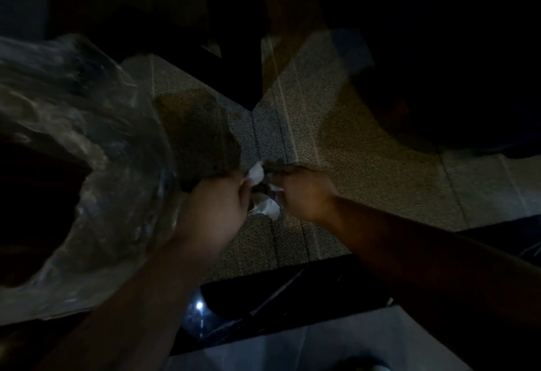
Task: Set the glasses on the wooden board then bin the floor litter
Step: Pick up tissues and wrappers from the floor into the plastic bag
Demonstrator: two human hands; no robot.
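Note:
The scene is dim and blurred. Crumpled white paper litter [265,205] lies low over the speckled carpet [366,148], between my two hands. My left hand [216,206] is closed at the litter's left side, and it also seems to pinch the edge of a clear plastic bag [96,142] that spreads out to the left. My right hand [304,192] is closed on the litter from the right. No glasses and no wooden board are visible.
Dark furniture legs or panels [234,72] stand beyond the hands. A large dark rounded shape [445,77] fills the upper right. A glossy dark strip [292,297] runs across below the carpet, with pale floor [322,350] at the bottom.

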